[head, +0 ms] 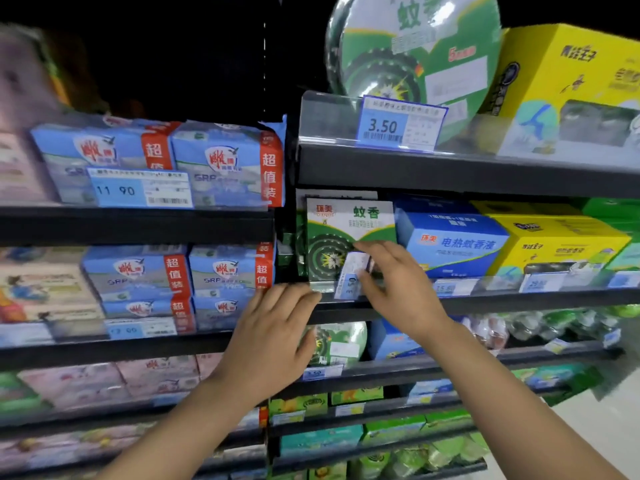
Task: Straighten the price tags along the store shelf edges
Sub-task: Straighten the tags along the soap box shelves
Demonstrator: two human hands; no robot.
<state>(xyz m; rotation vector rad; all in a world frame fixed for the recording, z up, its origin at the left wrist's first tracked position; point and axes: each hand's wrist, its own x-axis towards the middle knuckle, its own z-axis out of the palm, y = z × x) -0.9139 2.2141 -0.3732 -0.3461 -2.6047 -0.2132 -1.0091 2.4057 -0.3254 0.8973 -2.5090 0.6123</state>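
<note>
A white and blue price tag [354, 276] stands turned on end, steeply tilted, at the clear strip of the second right-hand shelf edge [519, 299], in front of a green mosquito-coil box [337, 237]. My right hand [398, 285] pinches this tag with thumb and fingers. My left hand [273, 337] lies with straight fingers against the same shelf edge, just left of the tag. Other tags sit in their strips: a 3.50 tag [401, 124], slightly tilted, on the top right shelf, and an 11.90 tag [140, 189] on the left shelf.
Blue soap packs [221, 161] fill the left shelves. Blue [453, 242] and yellow boxes [554, 244] stand right of the green box. More tags [455, 287] line the strip to the right. Lower shelves hold green packs and further tags [320, 372].
</note>
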